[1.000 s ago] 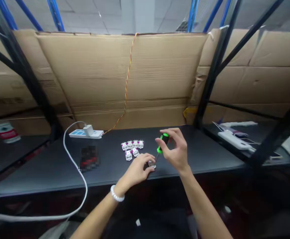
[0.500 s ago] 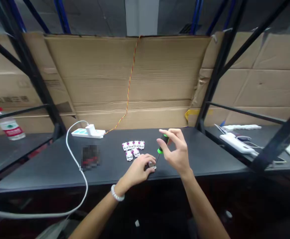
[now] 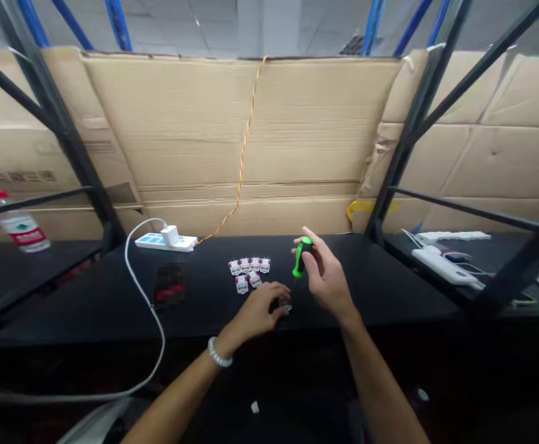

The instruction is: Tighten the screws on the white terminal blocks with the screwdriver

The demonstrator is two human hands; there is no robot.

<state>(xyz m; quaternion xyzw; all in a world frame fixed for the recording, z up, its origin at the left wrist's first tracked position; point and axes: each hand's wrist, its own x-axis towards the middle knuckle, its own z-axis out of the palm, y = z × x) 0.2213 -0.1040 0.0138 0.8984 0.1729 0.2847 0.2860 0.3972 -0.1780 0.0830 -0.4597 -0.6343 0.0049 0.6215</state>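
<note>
My left hand [image 3: 264,306] rests on the black table and pinches a small clear-and-white plastic part [image 3: 285,304] between thumb and fingers. Most of that part is hidden by the fingers. My right hand [image 3: 325,274] is closed on a green-and-black screwdriver [image 3: 302,256], its handle upright and slightly tilted. The thin shaft points down beside the plastic part; whether the tip touches anything I cannot tell. Just beyond my left hand lie several small white-and-purple plastic parts [image 3: 250,266], arranged in two rows.
A white power strip [image 3: 181,243] with a plugged-in adapter sits at the back left, its white cable [image 3: 131,265] curving over the table's left side. A blurred dark-and-red object [image 3: 170,287] lies near it. Black metal posts [image 3: 401,148] and a cardboard wall [image 3: 181,123] bound the table.
The screwdriver now stands more upright, and my right fingers have shifted on its handle. My left hand keeps its pinch on the plastic part. The camera view has moved slightly.
</note>
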